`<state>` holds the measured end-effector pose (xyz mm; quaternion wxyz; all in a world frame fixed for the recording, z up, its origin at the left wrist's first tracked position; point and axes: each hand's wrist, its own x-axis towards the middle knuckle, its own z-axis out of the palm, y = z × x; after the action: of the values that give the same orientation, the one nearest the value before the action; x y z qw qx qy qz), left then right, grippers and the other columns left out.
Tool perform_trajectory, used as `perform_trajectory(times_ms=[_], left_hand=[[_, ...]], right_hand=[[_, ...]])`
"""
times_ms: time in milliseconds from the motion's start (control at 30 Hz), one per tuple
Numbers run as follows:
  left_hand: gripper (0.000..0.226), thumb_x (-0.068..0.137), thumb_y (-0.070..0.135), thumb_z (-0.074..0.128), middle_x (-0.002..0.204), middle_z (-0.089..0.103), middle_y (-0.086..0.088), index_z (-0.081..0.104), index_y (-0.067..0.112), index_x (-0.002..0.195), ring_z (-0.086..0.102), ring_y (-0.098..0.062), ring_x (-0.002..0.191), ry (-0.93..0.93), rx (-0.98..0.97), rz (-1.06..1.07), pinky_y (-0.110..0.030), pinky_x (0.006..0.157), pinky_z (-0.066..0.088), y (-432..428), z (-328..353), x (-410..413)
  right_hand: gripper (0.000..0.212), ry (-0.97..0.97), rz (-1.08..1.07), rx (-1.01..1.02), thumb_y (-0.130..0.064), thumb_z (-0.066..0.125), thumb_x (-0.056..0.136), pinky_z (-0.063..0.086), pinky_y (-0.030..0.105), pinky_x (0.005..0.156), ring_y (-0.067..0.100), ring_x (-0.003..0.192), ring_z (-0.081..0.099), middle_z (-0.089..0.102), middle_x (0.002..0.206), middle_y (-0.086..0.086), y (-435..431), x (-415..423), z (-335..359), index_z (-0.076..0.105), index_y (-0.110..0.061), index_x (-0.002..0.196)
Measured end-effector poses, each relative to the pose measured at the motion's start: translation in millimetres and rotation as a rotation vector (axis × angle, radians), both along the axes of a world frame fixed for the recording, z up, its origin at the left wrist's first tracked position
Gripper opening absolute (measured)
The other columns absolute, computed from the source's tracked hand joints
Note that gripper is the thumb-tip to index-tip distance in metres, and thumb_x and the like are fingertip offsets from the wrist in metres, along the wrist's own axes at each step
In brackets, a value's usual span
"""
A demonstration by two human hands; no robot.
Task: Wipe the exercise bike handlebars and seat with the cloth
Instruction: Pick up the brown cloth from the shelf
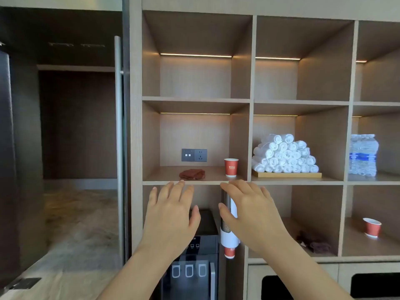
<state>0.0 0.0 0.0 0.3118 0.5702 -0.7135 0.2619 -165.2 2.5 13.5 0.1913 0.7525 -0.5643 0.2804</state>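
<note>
FETCHING THE CLOTH: A person's two bare hands are held up before a wooden cubby shelf (194, 182) at what looks like the first step of the job. The cloth is not yet picked up, and no exercise bike, handlebar or seat is in view.

The brown cloth (192, 174) lies crumpled on the shelf board, just beyond the left hand's fingertips and slightly to their right. The left hand (171, 215) shows its back to the camera, fingers straight and a little spread, holding nothing. Its fingertips are level with the shelf's front edge; whether they touch it cannot be told.

The right hand (249, 213), just beside the left, is likewise flat and empty with its fingers extended. Its index tip is just below a red paper cup (231, 167), which stands upright on the same board to the right of the cloth. Both forearms come up from the bottom of the frame, angled inward, with the wrists roughly straight.

Below the left hand sits a dark water dispenser (194, 256), and behind the right palm hangs a cup dispenser tube (229, 239). Further right of the right hand, rolled white towels (284, 155) are stacked on a tray.

The next move likely calls for the left hand to go forward over the edge and close round the cloth. It should keep clear of the cup, which would probably tip easily. The person must then turn to find the bike.
</note>
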Motion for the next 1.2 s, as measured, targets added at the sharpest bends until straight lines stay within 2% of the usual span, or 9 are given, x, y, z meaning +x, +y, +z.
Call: perform_trajectory(times_ms=[167, 300, 433, 600, 733, 867, 967, 1067, 1200], left_hand=[[0.043, 0.083, 0.031, 0.058, 0.13, 0.055, -0.009, 0.055, 0.013, 0.123, 0.047, -0.027, 0.121, 0.017, -0.044, -0.057, -0.049, 0.102, 0.032, -41, -6, 15], [0.04, 0.067, 0.019, 0.076, 0.108, 0.067, -0.015, 0.067, 0.006, 0.103, 0.062, -0.034, 0.101, 0.014, -0.139, -0.084, -0.054, 0.085, 0.046, -88, -10, 42], [0.041, 0.067, 0.019, 0.076, 0.109, 0.067, -0.015, 0.066, 0.006, 0.105, 0.061, -0.033, 0.102, -0.012, -0.128, -0.115, -0.054, 0.085, 0.046, -137, -15, 71], [0.041, 0.081, 0.026, 0.063, 0.124, 0.059, -0.009, 0.058, 0.013, 0.119, 0.051, -0.029, 0.117, 0.004, -0.055, -0.154, -0.05, 0.098, 0.036, -197, -18, 105], [0.042, 0.083, 0.028, 0.059, 0.128, 0.057, -0.009, 0.056, 0.013, 0.122, 0.049, -0.028, 0.12, -0.006, -0.033, -0.179, -0.049, 0.1, 0.035, -240, -28, 120], [0.048, 0.092, 0.04, 0.034, 0.147, 0.032, 0.002, 0.033, 0.025, 0.138, 0.023, -0.017, 0.135, -0.016, 0.048, -0.18, -0.038, 0.111, 0.013, -279, -41, 122], [0.048, 0.093, 0.041, 0.032, 0.149, 0.028, 0.004, 0.029, 0.027, 0.139, 0.019, -0.016, 0.137, -0.004, 0.057, -0.186, -0.038, 0.112, 0.01, -309, -47, 119], [0.047, 0.091, 0.038, 0.04, 0.145, 0.037, 0.0, 0.038, 0.024, 0.136, 0.028, -0.019, 0.134, 0.002, 0.057, -0.183, -0.041, 0.111, 0.015, -338, -52, 115], [0.041, 0.079, 0.028, 0.064, 0.123, 0.06, -0.009, 0.059, 0.014, 0.118, 0.053, -0.029, 0.115, -0.007, 0.027, -0.167, -0.05, 0.098, 0.037, -378, -52, 106]], right_hand=[[0.046, -0.026, 0.022, -0.02, -0.043, 0.039, 0.091, 0.021, 0.038, 0.111, 0.014, 0.13, 0.033, 0.041, 0.141, -0.009, -41, 17, -5, 0.036, -0.031, 0.136], [0.047, -0.016, 0.018, -0.045, -0.043, 0.038, 0.091, 0.021, 0.036, 0.11, 0.014, 0.13, 0.034, 0.04, 0.142, -0.009, -83, 44, -9, 0.035, -0.031, 0.137], [0.047, -0.067, 0.011, -0.056, -0.041, 0.041, 0.091, 0.021, 0.041, 0.111, 0.016, 0.131, 0.035, 0.041, 0.142, -0.005, -130, 76, -11, 0.037, -0.029, 0.136], [0.047, -0.072, -0.007, -0.029, -0.041, 0.04, 0.091, 0.02, 0.041, 0.113, 0.014, 0.131, 0.033, 0.04, 0.142, -0.008, -190, 114, -15, 0.034, -0.032, 0.137], [0.048, -0.072, -0.042, -0.013, -0.041, 0.04, 0.091, 0.021, 0.04, 0.111, 0.015, 0.129, 0.034, 0.041, 0.141, -0.007, -231, 127, -28, 0.034, -0.031, 0.137], [0.047, -0.055, -0.048, 0.006, -0.042, 0.04, 0.091, 0.021, 0.04, 0.111, 0.015, 0.129, 0.035, 0.042, 0.141, -0.007, -268, 127, -35, 0.035, -0.031, 0.137], [0.047, -0.062, -0.034, -0.006, -0.041, 0.042, 0.09, 0.022, 0.041, 0.111, 0.016, 0.13, 0.036, 0.043, 0.141, -0.006, -301, 121, -36, 0.038, -0.03, 0.136], [0.047, -0.061, -0.008, 0.011, -0.04, 0.044, 0.09, 0.019, 0.041, 0.112, 0.016, 0.132, 0.034, 0.041, 0.143, -0.006, -337, 113, -42, 0.038, -0.03, 0.136], [0.05, -0.031, 0.022, 0.043, -0.043, 0.041, 0.09, 0.017, 0.042, 0.112, 0.016, 0.133, 0.03, 0.039, 0.144, -0.006, -387, 101, -46, 0.035, -0.031, 0.138]])
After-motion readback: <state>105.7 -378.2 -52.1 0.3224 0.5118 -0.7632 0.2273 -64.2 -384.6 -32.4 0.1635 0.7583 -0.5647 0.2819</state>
